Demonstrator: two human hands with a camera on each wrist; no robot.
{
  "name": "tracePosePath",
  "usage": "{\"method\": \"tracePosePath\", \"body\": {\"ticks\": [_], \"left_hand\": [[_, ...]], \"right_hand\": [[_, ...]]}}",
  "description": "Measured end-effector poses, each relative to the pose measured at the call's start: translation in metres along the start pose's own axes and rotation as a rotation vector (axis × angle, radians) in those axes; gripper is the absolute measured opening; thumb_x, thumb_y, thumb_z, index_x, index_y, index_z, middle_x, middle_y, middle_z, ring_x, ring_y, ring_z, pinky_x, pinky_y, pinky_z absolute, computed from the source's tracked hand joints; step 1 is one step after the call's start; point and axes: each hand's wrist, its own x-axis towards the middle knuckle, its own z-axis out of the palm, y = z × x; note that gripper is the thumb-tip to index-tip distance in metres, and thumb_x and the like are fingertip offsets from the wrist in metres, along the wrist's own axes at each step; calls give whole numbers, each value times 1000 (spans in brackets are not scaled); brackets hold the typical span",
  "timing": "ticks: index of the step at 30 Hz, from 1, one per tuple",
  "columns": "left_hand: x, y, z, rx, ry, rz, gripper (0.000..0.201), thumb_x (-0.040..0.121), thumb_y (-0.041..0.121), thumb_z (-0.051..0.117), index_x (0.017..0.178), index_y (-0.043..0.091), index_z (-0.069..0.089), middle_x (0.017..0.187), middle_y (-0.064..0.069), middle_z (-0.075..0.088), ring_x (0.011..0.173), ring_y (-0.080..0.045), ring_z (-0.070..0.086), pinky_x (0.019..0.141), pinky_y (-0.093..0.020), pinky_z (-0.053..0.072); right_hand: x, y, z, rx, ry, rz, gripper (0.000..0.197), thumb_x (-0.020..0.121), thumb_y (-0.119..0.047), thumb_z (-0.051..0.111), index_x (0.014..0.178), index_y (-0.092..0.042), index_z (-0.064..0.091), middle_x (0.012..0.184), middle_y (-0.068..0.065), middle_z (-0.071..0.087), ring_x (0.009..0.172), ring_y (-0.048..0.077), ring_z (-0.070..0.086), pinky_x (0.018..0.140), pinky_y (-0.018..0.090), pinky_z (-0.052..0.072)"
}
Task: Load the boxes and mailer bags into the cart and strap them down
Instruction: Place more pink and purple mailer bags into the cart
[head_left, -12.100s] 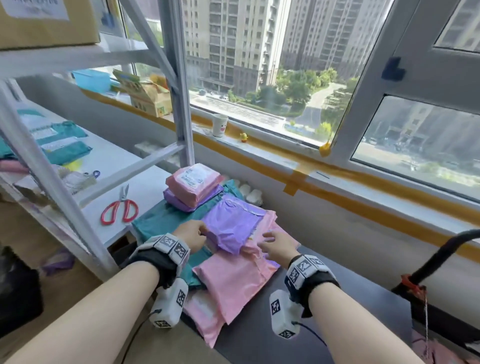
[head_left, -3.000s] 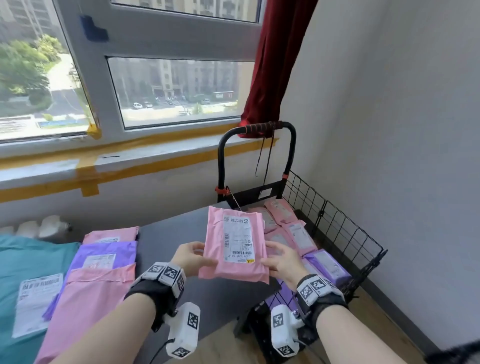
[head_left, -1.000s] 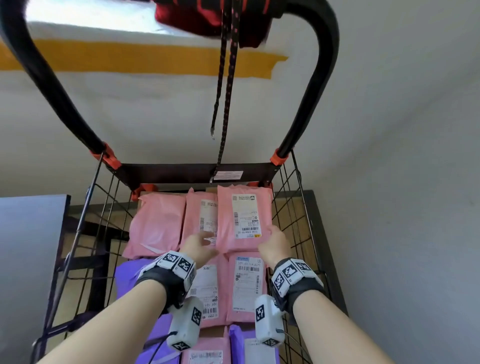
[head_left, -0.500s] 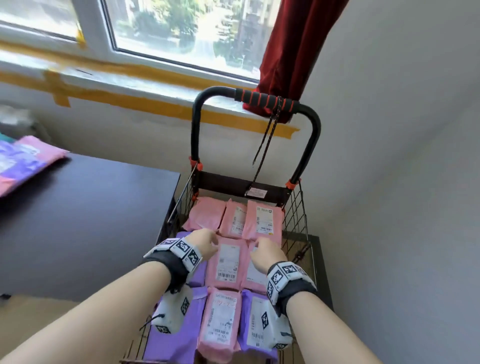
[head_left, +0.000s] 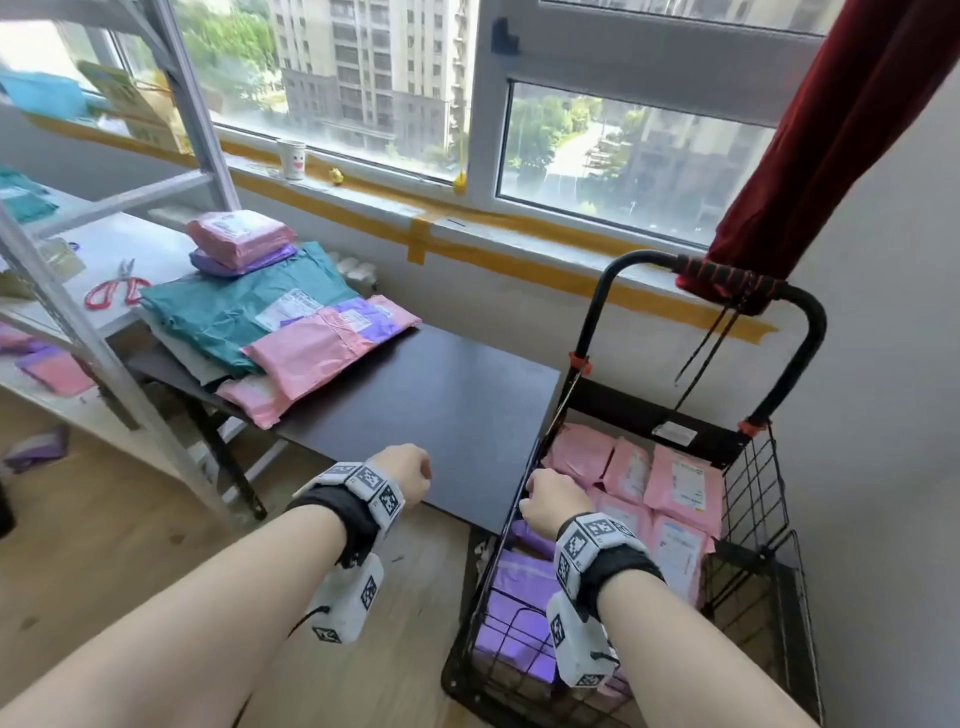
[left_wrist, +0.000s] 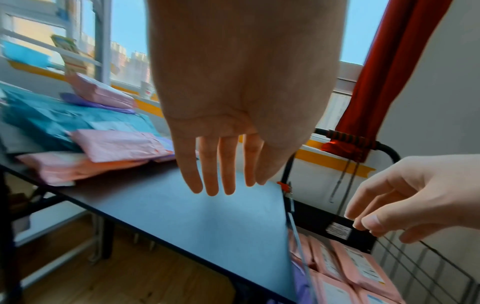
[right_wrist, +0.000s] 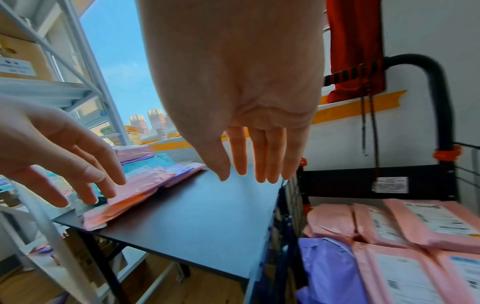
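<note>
Pink, purple and teal mailer bags (head_left: 291, 332) lie stacked at the far left of the dark table (head_left: 441, 395); more already fill the cart (head_left: 753, 519). They look light, soft and slippery, best gripped by opposite edges. Left hand (head_left: 402, 473) and right hand (head_left: 553, 501) hover empty, fingers loosely spread.

Both bare forearms reach forward side by side, each with a black band and white marker blocks at the wrist. The left hand (head_left: 402, 475) hangs palm down, fingers (left_wrist: 215, 164) straight and loosely together, holding nothing. The right hand (head_left: 553, 506) is also empty, its fingers (right_wrist: 259, 156) extended and relaxed.
</note>
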Motion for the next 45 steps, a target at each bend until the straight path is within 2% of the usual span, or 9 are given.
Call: {"method": "tracePosePath", "body": {"ticks": [12, 16, 20, 25, 28, 32, 36, 40, 45], "left_hand": [[61, -195, -91, 110, 47, -26, 30, 90, 17, 46, 116, 21, 59, 123, -4, 61, 115, -25, 56, 96, -30, 44], [87, -249, -117, 148, 40, -23, 39, 85, 28, 47, 123, 34, 50, 129, -2, 58, 117, -26, 56, 100, -34, 42], [125, -288, -133, 32, -41, -15, 47, 87, 15, 46, 134, 20, 45, 134, -10, 54, 123, -27, 52, 103, -32, 41], [177, -320, -140, -46, 0, -28, 45, 89, 15, 47, 134, 17, 46, 133, -11, 52, 122, -27, 51, 102, -33, 41], [210, -333, -145, -92, 26, -33, 44, 90, 16, 50, 134, 17, 46, 133, -11, 49, 118, -26, 53, 100, -32, 40], [248, -340, -146, -147, -4, -43, 48, 90, 16, 55, 136, 12, 44, 140, -11, 46, 127, -25, 46, 105, -27, 31], [273, -343, -145, -215, -52, -120, 50, 91, 13, 51, 139, 13, 38, 140, -14, 47, 128, -28, 45, 105, -31, 34], [287, -347, -142, -335, -70, -197, 47, 87, 8, 52, 133, 13, 44, 129, -14, 56, 118, -31, 53, 101, -34, 41], [292, -349, -138, -478, -126, -193, 41, 83, -2, 60, 124, -2, 56, 127, -18, 57, 118, -29, 55, 99, -28, 39]], "right_hand": [[69, -200, 43, 153, -57, 80, 32, 89, -19, 48, 119, -14, 58, 124, 9, 60, 113, 28, 57, 92, 31, 46], [94, -257, 52, 239, -59, 134, 34, 88, -20, 50, 120, -15, 59, 126, 9, 60, 116, 27, 56, 94, 29, 44], [127, -296, 60, 357, -36, 172, 35, 88, -23, 55, 122, -14, 57, 126, 7, 60, 118, 24, 55, 95, 27, 42], [185, -324, 80, 576, -53, 220, 51, 85, -25, 66, 130, -9, 49, 128, 10, 58, 114, 26, 57, 98, 37, 46], [220, -333, 94, 731, -58, 258, 60, 80, -22, 71, 132, -8, 44, 109, 7, 63, 96, 22, 59, 95, 40, 49], [254, -340, 108, 889, -82, 319, 66, 75, -16, 74, 133, -7, 43, 97, 4, 63, 99, 25, 63, 95, 45, 49], [262, -345, 110, 1139, -80, 386, 50, 78, 4, 68, 123, -3, 49, 98, 17, 62, 86, 24, 61, 81, 40, 55], [253, -350, 106, 1329, -62, 433, 46, 77, 21, 59, 112, -8, 50, 82, 14, 60, 74, 22, 62, 61, 27, 57], [239, -352, 106, 1336, 55, 457, 48, 75, 22, 57, 116, -3, 56, 75, 15, 61, 67, 20, 62, 54, 24, 56]]}}
